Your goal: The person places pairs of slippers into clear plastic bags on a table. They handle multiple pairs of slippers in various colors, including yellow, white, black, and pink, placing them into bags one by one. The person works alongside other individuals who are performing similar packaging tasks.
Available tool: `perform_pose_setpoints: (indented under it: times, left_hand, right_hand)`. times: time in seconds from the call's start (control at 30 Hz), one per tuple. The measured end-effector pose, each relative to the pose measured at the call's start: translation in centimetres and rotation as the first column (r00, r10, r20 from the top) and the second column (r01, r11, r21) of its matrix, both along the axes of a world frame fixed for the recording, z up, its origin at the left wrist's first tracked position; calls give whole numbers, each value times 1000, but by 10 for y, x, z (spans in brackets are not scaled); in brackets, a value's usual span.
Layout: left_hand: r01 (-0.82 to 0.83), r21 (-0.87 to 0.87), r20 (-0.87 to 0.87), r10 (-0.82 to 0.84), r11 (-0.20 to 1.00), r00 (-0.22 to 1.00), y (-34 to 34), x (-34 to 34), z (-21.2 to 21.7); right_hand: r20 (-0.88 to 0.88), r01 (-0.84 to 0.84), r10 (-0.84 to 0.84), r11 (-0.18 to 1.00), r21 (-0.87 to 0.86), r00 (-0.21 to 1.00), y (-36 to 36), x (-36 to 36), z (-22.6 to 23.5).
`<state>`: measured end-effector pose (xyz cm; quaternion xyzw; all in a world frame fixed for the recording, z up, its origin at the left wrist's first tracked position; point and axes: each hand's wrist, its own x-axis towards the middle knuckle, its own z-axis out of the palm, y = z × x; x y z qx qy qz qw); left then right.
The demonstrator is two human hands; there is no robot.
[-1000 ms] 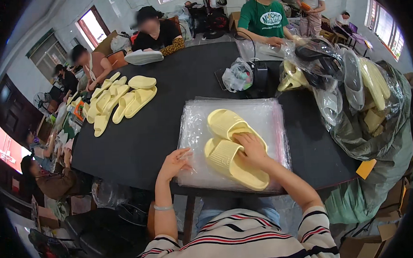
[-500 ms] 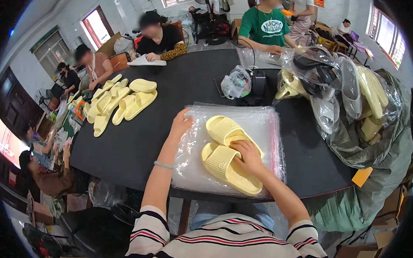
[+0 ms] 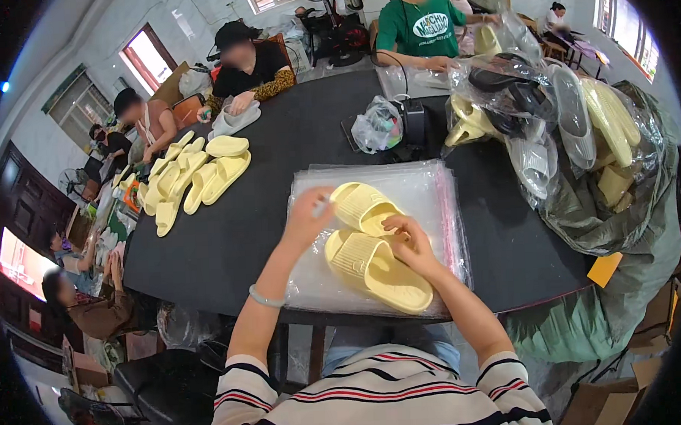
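A pair of pale yellow slide slippers (image 3: 391,281) lies side by side on a stack of clear plastic bags (image 3: 313,286) before me, toes toward the far left. My right hand (image 3: 412,246) is at the inner edges of the pair, its fingers bent round the far slipper's (image 3: 364,205) heel side. That heel is hidden under the hand. My left hand (image 3: 309,215) hovers over the bags beside the far slipper's toe. Motion smears its fingers, so I cannot make out anything in them.
More yellow slippers (image 3: 173,183) stand at the left of the black table (image 3: 291,131). A small bag (image 3: 377,126) and a black device (image 3: 414,126) sit behind the stack. Bagged slippers (image 3: 534,120) fill a large sack (image 3: 645,222) at right. Co-workers sit across the table.
My left hand has moved from the stack's far left corner toward the slippers' toes. My right hand has drawn up slightly from between the slippers. A co-worker across now lifts a bagged yellow slipper.
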<state>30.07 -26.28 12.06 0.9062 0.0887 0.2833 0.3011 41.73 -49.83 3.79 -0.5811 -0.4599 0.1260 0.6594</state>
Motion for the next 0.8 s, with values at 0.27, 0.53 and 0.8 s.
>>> perform_pose_setpoints:
  times: [0.27,0.53,0.8]
  left_hand:
    - [201,653,-207,-82,730,975,-109,8,-9]
    - [191,294,-186,-140,936,972,-103,25,-15]
    - [83,-723,-47,-168,686,985,-33,-25,44]
  right_hand:
    - [-452,32,127,944,328,883,3,10,-8]
    - [-399,182,-3,893,411,917,-3,15,-11]
    - [-661,332,-233,943,26,714,1,38,-25]
